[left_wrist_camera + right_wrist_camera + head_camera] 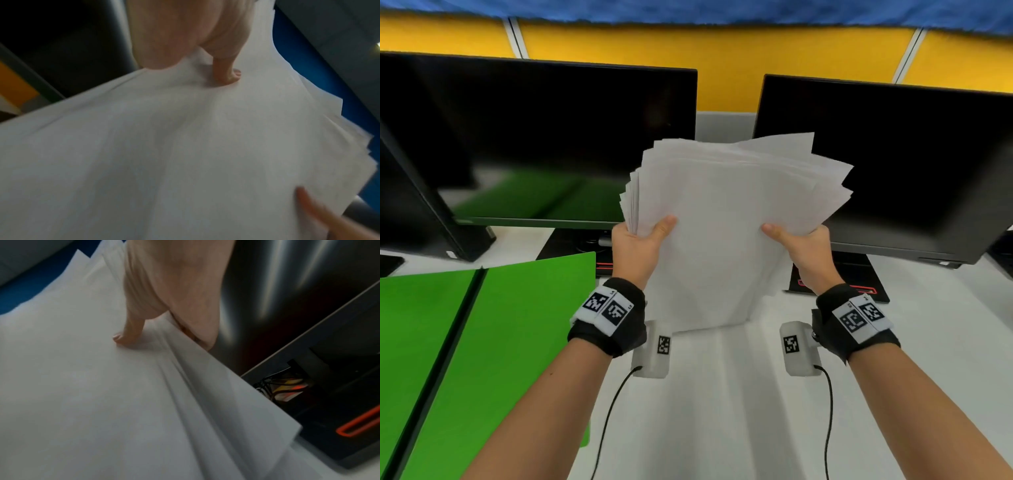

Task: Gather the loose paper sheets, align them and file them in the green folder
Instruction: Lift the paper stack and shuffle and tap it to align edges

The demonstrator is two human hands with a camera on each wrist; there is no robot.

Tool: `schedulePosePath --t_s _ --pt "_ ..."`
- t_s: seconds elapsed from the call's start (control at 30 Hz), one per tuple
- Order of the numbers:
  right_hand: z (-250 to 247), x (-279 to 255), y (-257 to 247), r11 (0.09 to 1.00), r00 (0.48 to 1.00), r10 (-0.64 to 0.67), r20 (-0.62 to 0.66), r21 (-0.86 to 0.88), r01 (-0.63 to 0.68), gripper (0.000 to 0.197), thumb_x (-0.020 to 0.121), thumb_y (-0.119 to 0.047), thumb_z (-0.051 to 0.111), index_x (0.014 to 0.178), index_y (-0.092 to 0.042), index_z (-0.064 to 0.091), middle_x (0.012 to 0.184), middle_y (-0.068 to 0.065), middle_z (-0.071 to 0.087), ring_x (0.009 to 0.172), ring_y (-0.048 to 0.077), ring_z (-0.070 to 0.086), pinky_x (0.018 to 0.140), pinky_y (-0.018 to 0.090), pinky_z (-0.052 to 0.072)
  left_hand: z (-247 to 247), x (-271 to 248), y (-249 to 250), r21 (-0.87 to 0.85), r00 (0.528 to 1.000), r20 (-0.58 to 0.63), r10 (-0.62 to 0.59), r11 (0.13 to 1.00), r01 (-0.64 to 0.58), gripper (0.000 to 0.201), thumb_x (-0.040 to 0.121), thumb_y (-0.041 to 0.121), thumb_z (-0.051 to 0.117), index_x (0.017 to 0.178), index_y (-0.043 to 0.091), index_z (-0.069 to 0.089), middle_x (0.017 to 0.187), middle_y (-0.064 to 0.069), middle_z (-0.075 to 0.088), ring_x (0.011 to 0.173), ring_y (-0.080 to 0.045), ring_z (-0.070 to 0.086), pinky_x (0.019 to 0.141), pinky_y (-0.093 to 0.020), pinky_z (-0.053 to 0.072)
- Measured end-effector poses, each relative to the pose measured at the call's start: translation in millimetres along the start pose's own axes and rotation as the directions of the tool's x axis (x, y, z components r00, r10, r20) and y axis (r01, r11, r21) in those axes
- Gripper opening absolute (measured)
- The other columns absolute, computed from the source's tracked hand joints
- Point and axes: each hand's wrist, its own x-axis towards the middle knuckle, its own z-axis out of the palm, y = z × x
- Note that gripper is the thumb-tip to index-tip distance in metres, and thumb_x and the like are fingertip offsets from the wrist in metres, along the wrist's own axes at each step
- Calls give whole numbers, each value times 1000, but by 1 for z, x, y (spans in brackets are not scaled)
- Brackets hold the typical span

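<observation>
Left hand [639, 247] and right hand [803, 254] each held a side grip on the uneven paper stack [726, 219], upright at frame centre on the tabletop [722, 411], likely for squaring; green folder [482, 342] lay open lower left.

A white desk [715, 404] carries everything here. An open green folder [493, 342] lies flat on its left part, both covers spread, reaching to the near edge. Farther back stand two dark monitors, one at the left [534, 137] and one at the right [893, 164], each on a black base. The lower edge of the paper stack [722, 240] rests upright on the desk between them.
</observation>
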Motion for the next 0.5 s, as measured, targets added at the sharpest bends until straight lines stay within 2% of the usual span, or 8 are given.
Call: schedulePosePath --t_s 0.1,0.17,0.23,0.3,0.33,0.4,0.47,0.5 --pt "-11 -2 8 985 988 139 74 -116 -129 37 75 -8 74 110 -8 63 103 0 69 92 12 68 86 33 56 -6 7 4 -55 998 -70 -10 998 6 15 77 6 70 81 18 62 72 17 68 62 10 63 68 -17 50" --pt "-19 -4 17 966 978 198 57 -183 -185 42 73 -11 76 113 -7 61 107 6 68 95 19 67 83 36 57 -11 11 5 -135 987 -151 -46 991 25 20 80 9 69 98 11 59 89 7 68 77 -1 63 72 -17 50" --pt "-27 -8 28 971 982 185 -38 -146 -189 46 72 -8 77 114 -7 59 110 8 65 97 22 64 76 29 57 -15 12 3 -230 970 -215 -116 971 65 27 81 17 68 103 12 53 96 7 61 86 -6 58 73 -13 47" --pt "-33 -12 36 984 984 152 -92 -77 -160 52 72 -6 76 120 -6 54 114 7 64 101 20 62 74 19 57 -18 11 1 -291 958 -229 -171 952 100 37 82 27 68 111 12 50 92 13 57 89 -5 55 65 -7 44" --pt "-34 -13 41 985 982 164 -96 -35 -168 60 72 -7 76 126 -5 49 118 7 62 105 20 62 77 20 56 -19 12 -2 -313 951 -235 -202 942 122 39 82 30 67 112 13 49 91 14 57 90 -5 55 59 -4 43" --pt "-32 -16 45 971 969 232 -80 77 -226 75 71 -12 76 136 -8 39 122 7 60 100 17 64 78 28 54 -17 11 -3 -340 932 -229 -280 920 192 30 82 33 67 104 17 56 96 11 60 96 -8 56 61 -9 47" --pt "-23 -21 45 938 953 302 1 176 -298 78 71 -16 76 138 -9 37 111 3 64 79 8 67 68 27 51 -14 12 -5 -375 914 -186 -361 886 274 21 78 40 69 80 19 70 88 10 64 95 -15 57 77 -27 53" --pt "-19 -24 45 919 946 320 60 223 -325 79 67 -21 80 135 -9 42 107 1 67 76 7 69 67 27 52 -13 12 -6 -371 907 -163 -388 876 308 23 75 44 71 70 21 72 84 9 65 93 -18 59 87 -38 53"
